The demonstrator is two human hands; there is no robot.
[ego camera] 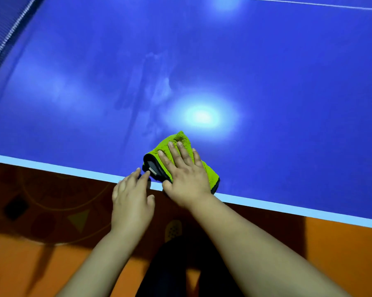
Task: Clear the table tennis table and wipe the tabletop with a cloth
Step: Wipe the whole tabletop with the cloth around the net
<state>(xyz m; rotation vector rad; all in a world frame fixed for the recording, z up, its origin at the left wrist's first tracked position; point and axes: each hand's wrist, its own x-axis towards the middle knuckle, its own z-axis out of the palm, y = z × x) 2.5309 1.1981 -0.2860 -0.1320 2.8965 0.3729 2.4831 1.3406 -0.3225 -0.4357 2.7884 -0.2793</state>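
My right hand (pixel 185 174) lies flat on the green cloth (pixel 180 139), fingers straight and spread, palm pressing it onto the blue tabletop (pixel 266 82). The cloth is folded into a thick pad and sits at about 6 o'clock in my view, just inside the white edge line (pixel 52 166). Its dark hem and label are turned up at the pad's 9 o'clock side. My left hand (pixel 131 200) reaches in from 7 o'clock with fingers extended. Its tips touch that dark hem and hold nothing that I can make out

The cloth looks plush, soft and light, so I judge it will bunch or unfold if I push from one corner only. The flat palm over the middle of the pad is the right hold, with the left fingers tucking the loose hem under

Faint smears (pixel 146 93) run toward 12 o'clock from the cloth, and I take them for a damp or dusty patch. The net (pixel 2 28) stands at 10 o'clock, well apart. No loose things show on the table, so I judge the clearing done and the wiping in hand, with the smooth top letting the pad slide easily
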